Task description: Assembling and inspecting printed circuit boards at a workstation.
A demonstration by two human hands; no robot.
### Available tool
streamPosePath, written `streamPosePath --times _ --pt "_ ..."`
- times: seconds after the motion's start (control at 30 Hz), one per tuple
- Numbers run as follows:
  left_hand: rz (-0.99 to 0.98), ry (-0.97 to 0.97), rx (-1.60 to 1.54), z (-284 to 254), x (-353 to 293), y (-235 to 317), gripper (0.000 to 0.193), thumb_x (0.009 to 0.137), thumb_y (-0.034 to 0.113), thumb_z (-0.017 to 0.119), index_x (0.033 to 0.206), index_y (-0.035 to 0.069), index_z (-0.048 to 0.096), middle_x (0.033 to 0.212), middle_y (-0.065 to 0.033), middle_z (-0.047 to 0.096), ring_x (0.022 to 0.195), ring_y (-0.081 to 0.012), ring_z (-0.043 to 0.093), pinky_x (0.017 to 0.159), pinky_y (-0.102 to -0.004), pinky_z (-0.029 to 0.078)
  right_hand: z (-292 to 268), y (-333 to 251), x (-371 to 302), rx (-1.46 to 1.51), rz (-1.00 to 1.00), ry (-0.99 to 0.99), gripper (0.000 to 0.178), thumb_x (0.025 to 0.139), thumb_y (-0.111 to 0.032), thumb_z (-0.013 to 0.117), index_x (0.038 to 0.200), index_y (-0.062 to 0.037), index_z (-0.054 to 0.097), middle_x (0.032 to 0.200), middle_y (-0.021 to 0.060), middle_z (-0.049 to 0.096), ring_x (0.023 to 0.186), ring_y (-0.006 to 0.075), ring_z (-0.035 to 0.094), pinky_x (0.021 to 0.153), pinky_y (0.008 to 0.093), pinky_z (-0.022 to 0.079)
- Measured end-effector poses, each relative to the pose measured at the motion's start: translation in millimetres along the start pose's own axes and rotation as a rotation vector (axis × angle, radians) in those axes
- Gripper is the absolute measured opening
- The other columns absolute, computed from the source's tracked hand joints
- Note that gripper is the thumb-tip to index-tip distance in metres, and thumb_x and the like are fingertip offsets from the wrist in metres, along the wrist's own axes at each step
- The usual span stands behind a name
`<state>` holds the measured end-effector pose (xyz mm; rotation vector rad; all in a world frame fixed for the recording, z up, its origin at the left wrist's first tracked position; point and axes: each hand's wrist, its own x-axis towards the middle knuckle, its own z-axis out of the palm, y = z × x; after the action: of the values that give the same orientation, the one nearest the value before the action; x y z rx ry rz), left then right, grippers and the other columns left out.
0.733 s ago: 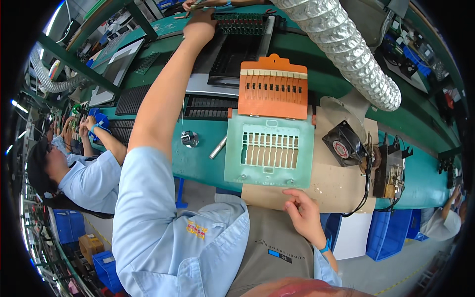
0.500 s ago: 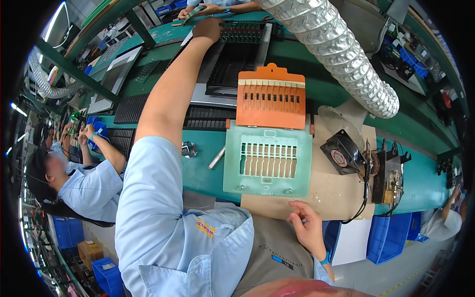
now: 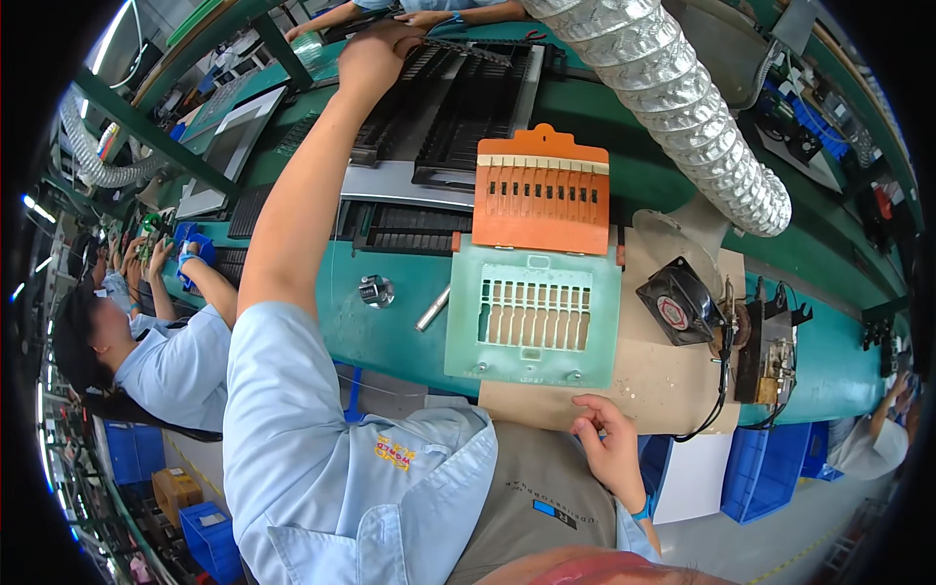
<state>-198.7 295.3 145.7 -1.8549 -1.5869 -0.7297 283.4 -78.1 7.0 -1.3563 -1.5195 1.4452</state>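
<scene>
My left arm stretches to the far side of the bench. Its hand (image 3: 373,60) is closed at the near end of a circuit board (image 3: 476,52), seen almost edge-on above a black slotted rack (image 3: 458,122); the fingertips are partly hidden. My right hand (image 3: 611,446) rests near my body with fingers loosely apart and nothing in them. Just beyond it lies a pale green slotted fixture (image 3: 462,336), its orange lid (image 3: 541,224) folded back and carrying a row of small black pieces.
A small fan (image 3: 677,300) and a metal device with cables (image 3: 765,346) stand right of the fixture on brown board (image 3: 639,390). A silver duct (image 3: 673,107) hangs above. A metal tube (image 3: 432,309) and a small shiny item (image 3: 374,291) lie left. Co-workers sit left and opposite.
My left hand has moved left, and the circuit board has tipped from face-up to nearly edge-on, uncovering more of the rack. The right hand has stayed almost still.
</scene>
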Motion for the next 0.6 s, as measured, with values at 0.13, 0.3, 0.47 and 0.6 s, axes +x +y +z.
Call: streamPosePath --times 0.13,0.3,0.47,0.6 --pt "0.137 0.250 -0.079 -63.2 -36.9 27.8 0.014 0.094 0.009 0.076 0.099 0.017 0.087 0.107 0.0079 0.082 0.077 -0.0209 0.073 0.069 -0.0288 0.057 1.2 -0.3 -4.5 0.029 -0.007 -0.021 0.031 0.095 0.006 0.064 0.125 -0.0006 0.071 0.082 0.0043 0.071 0.073 0.0134 0.065 0.070 0.0244 0.052" --pt "0.270 0.432 -0.279 -105.9 -74.8 34.2 0.019 0.087 -0.003 0.080 0.098 0.011 0.087 0.107 0.0024 0.082 0.078 -0.0158 0.074 0.070 -0.0247 0.058 8.3 -3.3 -3.7 0.046 -0.008 -0.071 0.032 0.095 0.006 0.064 0.125 -0.0006 0.071 0.082 0.0038 0.069 0.074 0.0135 0.064 0.070 0.0244 0.052" --pt "0.308 0.540 -0.347 -140.6 -102.0 36.9 0.021 0.083 -0.007 0.082 0.097 0.008 0.087 0.107 -0.0034 0.082 0.082 -0.0155 0.075 0.072 -0.0247 0.060 10.5 -4.9 -7.3 0.015 -0.019 -0.112 0.032 0.095 0.006 0.064 0.126 -0.0006 0.070 0.081 0.0034 0.068 0.074 0.0133 0.063 0.070 0.0246 0.051" --pt "0.322 0.613 -0.358 -155.0 -110.8 37.7 0.022 0.081 -0.009 0.083 0.097 0.007 0.087 0.106 -0.0061 0.082 0.082 -0.0162 0.075 0.072 -0.0249 0.060 11.1 -4.3 -9.0 -0.029 -0.041 -0.124 0.032 0.095 0.006 0.064 0.126 -0.0005 0.070 0.081 0.0033 0.067 0.073 0.0132 0.062 0.070 0.0247 0.051"
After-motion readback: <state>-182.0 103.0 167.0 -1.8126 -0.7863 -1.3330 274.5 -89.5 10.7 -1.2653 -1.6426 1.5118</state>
